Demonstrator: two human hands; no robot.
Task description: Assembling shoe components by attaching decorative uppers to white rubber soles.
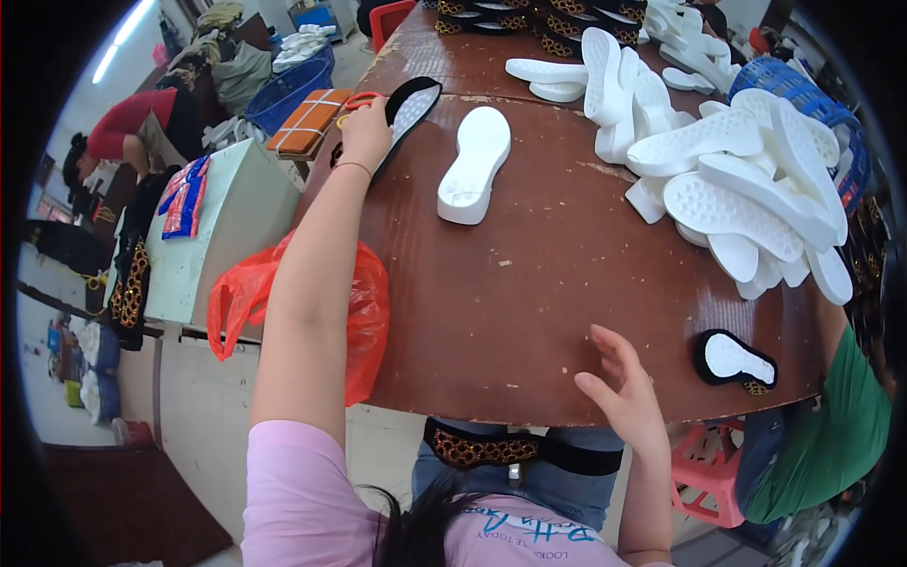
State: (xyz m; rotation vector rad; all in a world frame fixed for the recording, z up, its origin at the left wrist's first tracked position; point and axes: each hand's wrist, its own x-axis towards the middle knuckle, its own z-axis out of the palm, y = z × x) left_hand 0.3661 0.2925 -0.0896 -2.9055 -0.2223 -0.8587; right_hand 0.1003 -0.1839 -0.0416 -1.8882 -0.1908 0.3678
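My left hand (365, 135) reaches to the far left edge of the brown table, its fingers closed at the orange handles of a pair of scissors (363, 98). Right beside it lies a sole with black edging (412, 106). A bare white shoe sole (475, 165) rests flat to the right of that. My right hand (624, 387) is held over the table's near edge, fingers apart and nothing in them. Across my lap lies a black shoe upper (487, 448) with an orange-and-black patterned section.
White soles (727, 175) are heaped at the right, against a blue basket (794, 90). A black-edged sole (737, 360) lies near right, close to a person in a green sleeve (831, 425). A red plastic bag (368, 321) hangs at the left edge. Patterned uppers (557, 24) are stacked at the back.
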